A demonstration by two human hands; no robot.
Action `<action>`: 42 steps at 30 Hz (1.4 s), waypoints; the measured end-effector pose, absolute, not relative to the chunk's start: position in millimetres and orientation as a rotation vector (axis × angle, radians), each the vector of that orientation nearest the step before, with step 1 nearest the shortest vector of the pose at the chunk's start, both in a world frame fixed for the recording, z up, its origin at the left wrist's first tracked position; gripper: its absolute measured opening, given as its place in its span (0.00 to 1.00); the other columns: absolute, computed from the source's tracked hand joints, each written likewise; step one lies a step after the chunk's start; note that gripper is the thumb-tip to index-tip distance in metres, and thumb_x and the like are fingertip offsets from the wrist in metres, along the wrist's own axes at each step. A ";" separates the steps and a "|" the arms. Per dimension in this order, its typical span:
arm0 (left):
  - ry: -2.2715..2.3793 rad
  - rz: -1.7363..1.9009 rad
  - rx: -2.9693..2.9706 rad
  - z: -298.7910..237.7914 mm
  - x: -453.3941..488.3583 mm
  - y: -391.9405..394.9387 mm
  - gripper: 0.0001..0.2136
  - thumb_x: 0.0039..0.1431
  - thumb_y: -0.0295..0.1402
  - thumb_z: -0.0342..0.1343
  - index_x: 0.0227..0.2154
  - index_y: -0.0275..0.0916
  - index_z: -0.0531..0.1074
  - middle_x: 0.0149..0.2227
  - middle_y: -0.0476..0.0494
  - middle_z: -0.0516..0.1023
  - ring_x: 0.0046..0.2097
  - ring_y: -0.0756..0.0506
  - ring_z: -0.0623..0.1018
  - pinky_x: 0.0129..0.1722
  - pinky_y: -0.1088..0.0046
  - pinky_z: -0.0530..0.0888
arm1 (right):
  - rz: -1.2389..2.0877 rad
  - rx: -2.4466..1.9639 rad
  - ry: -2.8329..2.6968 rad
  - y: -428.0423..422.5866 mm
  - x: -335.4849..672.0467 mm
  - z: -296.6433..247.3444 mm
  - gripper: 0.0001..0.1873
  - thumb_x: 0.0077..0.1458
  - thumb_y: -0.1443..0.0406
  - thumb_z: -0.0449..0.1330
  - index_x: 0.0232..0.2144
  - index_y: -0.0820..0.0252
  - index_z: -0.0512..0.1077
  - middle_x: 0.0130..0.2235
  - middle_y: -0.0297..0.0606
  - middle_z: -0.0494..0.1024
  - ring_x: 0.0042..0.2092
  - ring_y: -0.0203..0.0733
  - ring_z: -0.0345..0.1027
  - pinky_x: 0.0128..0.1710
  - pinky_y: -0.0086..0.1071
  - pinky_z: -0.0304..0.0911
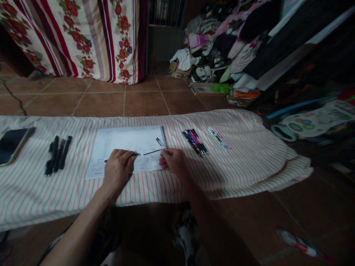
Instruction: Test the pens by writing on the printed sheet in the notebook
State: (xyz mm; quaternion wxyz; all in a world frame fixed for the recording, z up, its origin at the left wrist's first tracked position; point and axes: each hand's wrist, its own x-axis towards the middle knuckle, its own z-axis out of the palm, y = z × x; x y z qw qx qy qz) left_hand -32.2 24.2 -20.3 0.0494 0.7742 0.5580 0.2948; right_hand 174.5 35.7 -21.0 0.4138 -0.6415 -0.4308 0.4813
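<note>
A spiral notebook (pixel 124 142) lies open on a pink-striped cloth (pixel 244 159) spread over the floor. My left hand (pixel 118 170) rests on the page, fingers curled round a pen barrel (pixel 135 154). My right hand (pixel 174 162) pinches the end of a thin pen refill (pixel 152 151) that runs between the two hands. A small pen part (pixel 159 142) lies on the page near the spiral binding.
Several dark pens (pixel 58 154) lie left of the notebook, a phone (pixel 12 145) at the far left. Coloured pens (pixel 195 141) and pale pens (pixel 218 137) lie to the right. A floral bedcover (pixel 83 37) and a clothes pile (pixel 222 40) stand beyond the tiled floor.
</note>
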 end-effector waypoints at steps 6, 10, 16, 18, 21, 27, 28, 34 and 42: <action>1.632 0.986 2.381 -25.5 -42.6 34.5 0.13 0.60 0.37 0.48 0.37 0.39 0.77 0.37 0.40 0.79 0.43 0.41 0.74 0.43 0.62 0.71 | 1.169 -1.656 -1.161 32.6 171.5 -11.8 0.12 0.49 0.61 0.57 0.20 0.63 0.70 0.17 0.34 0.73 0.17 0.33 0.67 0.13 0.22 0.63; 1.617 1.082 2.341 -20.6 -48.3 36.6 0.12 0.59 0.37 0.49 0.36 0.40 0.77 0.38 0.41 0.79 0.44 0.41 0.75 0.44 0.60 0.70 | 1.132 -1.672 -1.238 31.5 171.3 -10.8 0.13 0.51 0.60 0.54 0.21 0.63 0.70 0.18 0.35 0.73 0.17 0.33 0.67 0.12 0.22 0.62; 1.498 1.278 1.859 -3.8 -49.1 30.4 0.10 0.58 0.38 0.52 0.36 0.41 0.76 0.38 0.44 0.79 0.44 0.44 0.75 0.45 0.64 0.70 | 1.082 -1.666 -1.347 31.0 168.7 -12.7 0.13 0.52 0.60 0.54 0.22 0.62 0.69 0.19 0.34 0.74 0.18 0.32 0.67 0.12 0.20 0.59; 1.409 1.318 1.717 -2.5 -48.8 29.0 0.10 0.57 0.38 0.53 0.36 0.41 0.75 0.40 0.44 0.78 0.45 0.44 0.74 0.47 0.65 0.69 | 1.039 -1.649 -1.409 30.6 167.7 -14.4 0.14 0.52 0.59 0.53 0.21 0.61 0.69 0.20 0.34 0.74 0.18 0.32 0.68 0.13 0.20 0.58; 1.369 1.336 1.617 -2.9 -49.9 28.4 0.10 0.57 0.38 0.54 0.36 0.40 0.75 0.41 0.44 0.78 0.46 0.43 0.74 0.48 0.64 0.70 | 0.959 -1.637 -1.504 29.9 167.1 -16.9 0.15 0.53 0.59 0.52 0.21 0.60 0.69 0.21 0.34 0.75 0.19 0.32 0.69 0.15 0.20 0.57; 1.352 1.364 1.693 2.2 -54.3 28.7 0.10 0.57 0.38 0.53 0.36 0.40 0.75 0.41 0.44 0.78 0.47 0.43 0.74 0.51 0.62 0.69 | 0.937 -1.625 -1.536 29.5 167.5 -17.3 0.15 0.54 0.58 0.52 0.22 0.60 0.69 0.21 0.34 0.76 0.20 0.33 0.70 0.18 0.22 0.58; 1.330 1.372 1.734 2.9 -55.1 28.9 0.10 0.58 0.37 0.52 0.36 0.40 0.75 0.42 0.43 0.77 0.48 0.43 0.74 0.51 0.62 0.69 | 0.936 -1.623 -1.539 29.5 167.7 -17.5 0.15 0.55 0.58 0.52 0.22 0.60 0.69 0.22 0.34 0.76 0.20 0.33 0.70 0.18 0.22 0.58; 1.349 1.230 2.187 -11.8 -64.4 34.8 0.09 0.59 0.33 0.51 0.37 0.40 0.75 0.44 0.41 0.77 0.51 0.42 0.73 0.53 0.57 0.69 | 0.889 -1.653 -1.587 29.2 167.8 -19.0 0.15 0.55 0.59 0.51 0.22 0.59 0.69 0.22 0.34 0.76 0.21 0.34 0.70 0.20 0.24 0.57; 1.430 1.036 2.331 -36.6 -74.9 42.3 0.11 0.59 0.33 0.49 0.38 0.40 0.75 0.45 0.40 0.77 0.53 0.41 0.72 0.52 0.51 0.70 | 0.649 -1.631 -1.851 25.3 166.1 -8.3 0.13 0.55 0.64 0.52 0.24 0.60 0.72 0.23 0.34 0.75 0.25 0.34 0.67 0.26 0.26 0.54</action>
